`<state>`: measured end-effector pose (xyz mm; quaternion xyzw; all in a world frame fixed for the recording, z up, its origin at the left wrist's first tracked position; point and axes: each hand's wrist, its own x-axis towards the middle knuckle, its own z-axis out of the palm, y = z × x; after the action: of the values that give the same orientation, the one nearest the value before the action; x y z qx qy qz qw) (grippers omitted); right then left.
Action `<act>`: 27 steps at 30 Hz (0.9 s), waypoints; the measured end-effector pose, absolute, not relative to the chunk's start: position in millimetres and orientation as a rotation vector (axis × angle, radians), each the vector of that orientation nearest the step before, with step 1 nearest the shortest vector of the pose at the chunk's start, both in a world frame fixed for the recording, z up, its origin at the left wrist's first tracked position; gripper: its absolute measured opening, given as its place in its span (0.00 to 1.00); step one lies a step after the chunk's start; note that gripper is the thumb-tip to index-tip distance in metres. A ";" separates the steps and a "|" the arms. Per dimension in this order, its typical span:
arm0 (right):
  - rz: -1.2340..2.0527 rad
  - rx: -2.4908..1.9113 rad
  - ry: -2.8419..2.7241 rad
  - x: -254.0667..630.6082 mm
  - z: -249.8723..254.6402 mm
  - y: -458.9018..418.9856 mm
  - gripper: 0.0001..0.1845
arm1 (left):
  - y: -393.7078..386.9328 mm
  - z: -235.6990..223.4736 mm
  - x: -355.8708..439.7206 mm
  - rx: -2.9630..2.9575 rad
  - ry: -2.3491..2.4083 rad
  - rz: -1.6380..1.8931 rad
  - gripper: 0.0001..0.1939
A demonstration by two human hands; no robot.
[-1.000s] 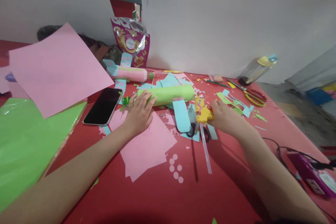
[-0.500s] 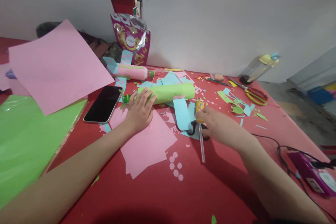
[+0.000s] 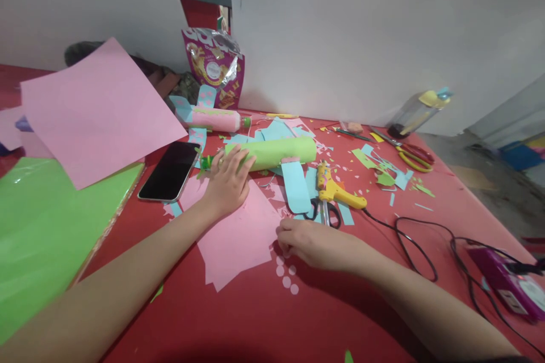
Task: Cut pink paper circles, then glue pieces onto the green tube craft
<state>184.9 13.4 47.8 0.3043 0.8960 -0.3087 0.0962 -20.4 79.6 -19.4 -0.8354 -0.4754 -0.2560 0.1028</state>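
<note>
My left hand (image 3: pixel 227 184) lies over the green-capped end of a bottle wrapped in light green paper (image 3: pixel 281 151), its fingers curved across it. A light blue paper strip (image 3: pixel 297 187) sticks out from the bottle's side towards me. My right hand (image 3: pixel 313 243) hovers low beside the pink paper sheets (image 3: pixel 234 244), fingers curled together; whether something small is between them is hidden. Just below it are several small pink paper circles (image 3: pixel 286 282). Beyond the right hand rests a yellow glue gun (image 3: pixel 340 195), over black-handled scissors (image 3: pixel 335 215) and blue paper.
At left lie a phone (image 3: pixel 170 172), a large pink sheet (image 3: pixel 102 119) and a green paper pack (image 3: pixel 51 238). Behind stand a pink-wrapped bottle (image 3: pixel 217 119) and a snack bag (image 3: pixel 217 65). Pliers (image 3: pixel 413 157), a clear bottle (image 3: pixel 419 113) and a cord (image 3: pixel 419 218) are at right.
My right hand has let go of the glue gun, which now lies on the table, and has moved left and nearer to the pink circles. The left hand stays on the green bottle.
</note>
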 end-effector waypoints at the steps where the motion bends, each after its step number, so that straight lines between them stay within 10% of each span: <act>1: -0.918 0.908 2.655 184.9 47.6 13.3 0.11 | 79.6 -19.6 -20.5 -2.465 -1.398 -0.755 0.23; 27: -1.013 0.851 2.698 185.5 44.5 11.5 0.16 | 77.9 -18.3 -19.5 -2.472 -1.405 -0.770 0.26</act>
<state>185.5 11.5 44.5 0.2826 0.8957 -0.3364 0.0682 -19.5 77.9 -18.3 -0.8352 -0.4746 -0.2602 0.0976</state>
